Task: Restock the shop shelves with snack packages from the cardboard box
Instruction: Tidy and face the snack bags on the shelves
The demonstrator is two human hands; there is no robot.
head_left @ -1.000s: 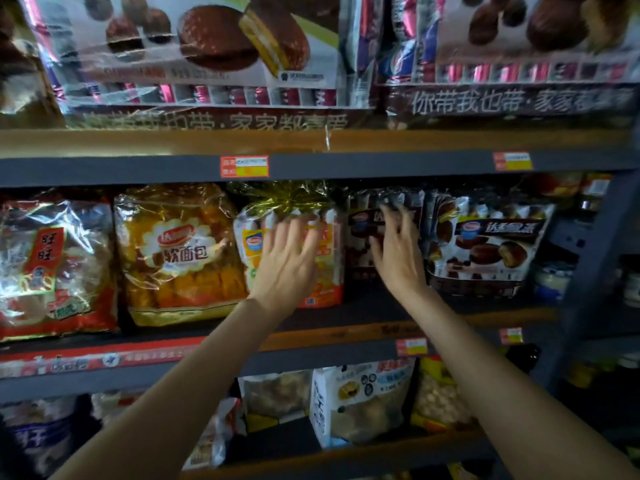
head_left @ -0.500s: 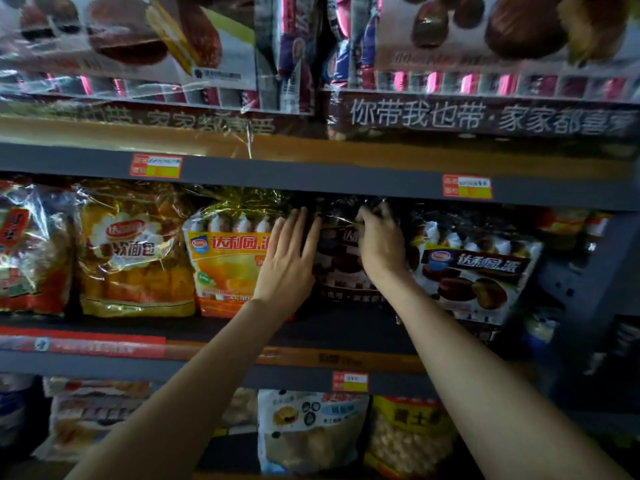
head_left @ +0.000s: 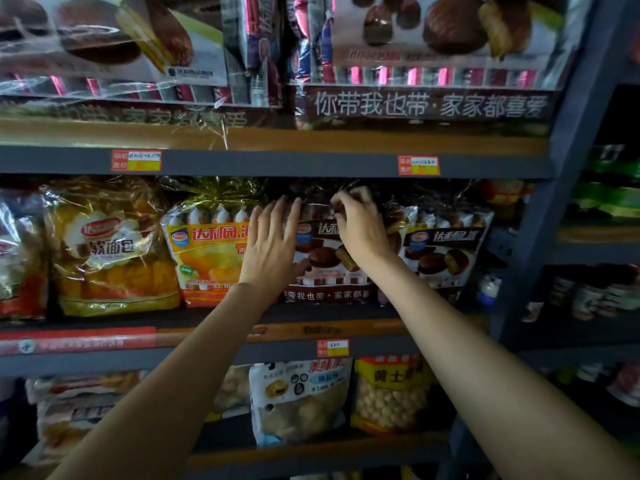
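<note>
Fingers of the right hand (head_left: pixel 360 225) now pinch the brown package (head_left: pixel 323 258) top, formerly flat; left hand (head_left: pixel 272 249) stays spread against it, beside the orange package (head_left: pixel 207 258), seating it.

both bare forearms reach up and forward, converging. the left hand (head_left: pixel 272 251) is raised with its back to the camera, fingers straight and slightly spread. the right hand (head_left: pixel 360 225), just beside it and a little higher, has its fingers curled at the top in a pinch.
</note>
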